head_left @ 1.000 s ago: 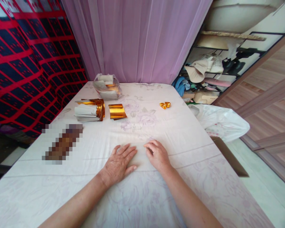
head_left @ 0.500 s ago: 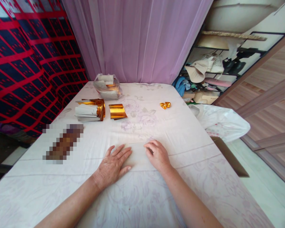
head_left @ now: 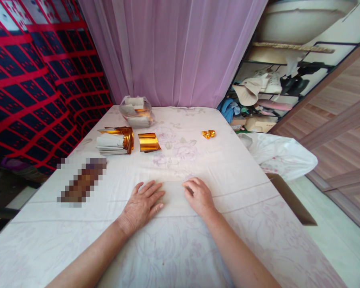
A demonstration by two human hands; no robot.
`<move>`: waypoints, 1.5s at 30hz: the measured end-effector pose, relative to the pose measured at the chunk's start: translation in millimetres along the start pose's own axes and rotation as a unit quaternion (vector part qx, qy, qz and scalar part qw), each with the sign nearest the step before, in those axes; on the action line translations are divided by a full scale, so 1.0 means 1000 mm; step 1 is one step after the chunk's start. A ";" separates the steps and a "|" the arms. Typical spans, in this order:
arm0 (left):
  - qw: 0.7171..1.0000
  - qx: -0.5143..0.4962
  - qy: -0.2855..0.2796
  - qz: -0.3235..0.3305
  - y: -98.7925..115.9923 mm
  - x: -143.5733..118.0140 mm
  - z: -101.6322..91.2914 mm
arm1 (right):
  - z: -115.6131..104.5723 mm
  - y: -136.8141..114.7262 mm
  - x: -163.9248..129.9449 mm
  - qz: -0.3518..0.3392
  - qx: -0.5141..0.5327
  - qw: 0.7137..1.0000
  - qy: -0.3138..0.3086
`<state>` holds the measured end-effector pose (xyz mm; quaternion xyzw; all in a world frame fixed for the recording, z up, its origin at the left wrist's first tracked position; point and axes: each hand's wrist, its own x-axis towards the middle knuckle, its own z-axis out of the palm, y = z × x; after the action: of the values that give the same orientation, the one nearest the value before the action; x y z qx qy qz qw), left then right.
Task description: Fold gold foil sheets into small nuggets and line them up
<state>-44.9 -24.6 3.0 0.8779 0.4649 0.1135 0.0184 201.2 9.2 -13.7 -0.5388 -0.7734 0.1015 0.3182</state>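
Observation:
A pale sheet of paper (head_left: 174,198) lies flat on the cloth between my hands, its edges faint against the white. My left hand (head_left: 144,200) is open, laid flat with fingers spread over the paper's left end. At the other end my right hand (head_left: 199,196) is curled, thumb and fingertips pinched together at the sheet's far right part. Farther off are a small stack of gold foil sheets (head_left: 149,142) and, left of it, a thicker pile of folded foil paper (head_left: 111,143) with grey-white backs showing.
A clear plastic bag (head_left: 136,113) of more foil paper stands at the table's far left. One folded gold foil piece (head_left: 208,134) lies at the far right. A blurred-out patch (head_left: 84,181) covers something on the left. Shelves (head_left: 288,92) and a white bag (head_left: 285,156) are beyond the right edge.
My left hand has slid slightly left, uncovering a little more of the paper. My right hand stays in place. The view has shifted slightly.

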 end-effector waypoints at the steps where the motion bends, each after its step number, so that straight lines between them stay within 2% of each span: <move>1: 1.000 -0.002 0.002 -0.003 0.000 0.000 0.000 | 0.000 0.001 0.000 -0.001 0.001 1.000 0.002; 6: 1.000 -0.007 0.020 -0.019 0.003 0.004 -0.001 | -0.001 -0.002 0.001 0.001 -0.010 1.000 -0.004; 12: 0.999 -0.007 0.034 -0.027 0.013 0.008 0.001 | 0.000 -0.028 0.009 0.054 -0.147 0.987 -0.022; 15: 0.999 -0.010 0.033 -0.033 0.014 0.008 0.001 | 0.000 -0.031 0.010 0.068 -0.166 0.983 -0.038; 20: 0.998 -0.031 0.038 -0.044 0.010 0.007 0.001 | -0.002 -0.009 0.006 0.034 -0.087 0.995 -0.035; 25: 0.993 -0.092 0.039 -0.058 0.002 0.013 0.001 | -0.001 0.008 0.004 0.005 -0.004 0.999 -0.035; 31: 0.986 -0.084 0.071 -0.127 0.002 0.028 0.006 | -0.001 0.004 0.006 0.016 0.002 0.999 -0.038; 39: 0.980 -0.098 0.090 -0.148 0.005 0.033 0.008 | -0.004 0.002 0.005 0.019 0.034 0.999 -0.034; 45: 0.978 -0.111 0.090 -0.150 0.005 0.033 0.007 | -0.005 0.002 0.006 0.049 0.089 0.994 -0.034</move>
<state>-21.5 0.1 3.1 0.7770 0.5751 0.2395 0.0907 204.5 14.6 -8.3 -0.5421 -0.7442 0.2034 0.3330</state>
